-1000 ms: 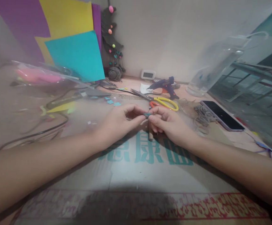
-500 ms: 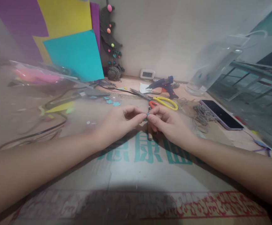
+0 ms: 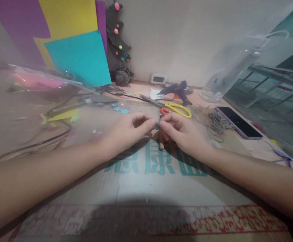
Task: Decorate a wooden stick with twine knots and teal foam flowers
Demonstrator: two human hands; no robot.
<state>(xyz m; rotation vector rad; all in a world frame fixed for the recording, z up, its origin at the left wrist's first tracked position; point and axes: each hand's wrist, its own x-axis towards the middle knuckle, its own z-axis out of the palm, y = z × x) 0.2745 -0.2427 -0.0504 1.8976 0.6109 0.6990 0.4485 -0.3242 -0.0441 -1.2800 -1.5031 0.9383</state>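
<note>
My left hand (image 3: pixel 133 129) and my right hand (image 3: pixel 180 131) meet above the cardboard sheet (image 3: pixel 136 191). Between their fingertips is a tiny teal piece (image 3: pixel 157 125), perhaps a cut foam flower; its shape is mostly hidden. Thumb and forefinger of each hand are pinched at it. Below the right fingers a brown wooden-looking handle (image 3: pixel 161 145) shows, its other end covered by the hand. Just beyond lie scissors (image 3: pixel 178 109) with yellow and orange-red grips. Light-blue flower cut-outs (image 3: pixel 124 111) rest past my left hand.
A dark blue glue gun (image 3: pixel 175 91) and a small white digital clock (image 3: pixel 158 79) stand at the back. On the right are tangled grey cord (image 3: pixel 219 122), a phone (image 3: pixel 238 122) and a clear plastic container (image 3: pixel 212 95). Coloured sheets (image 3: pixel 79 60) lean at the left, behind a black cable (image 3: pixel 35 144).
My left fingertips have drawn back slightly to the left, so more of the teal piece shows. The right hand keeps nearly the same place, and the view has shifted a little.
</note>
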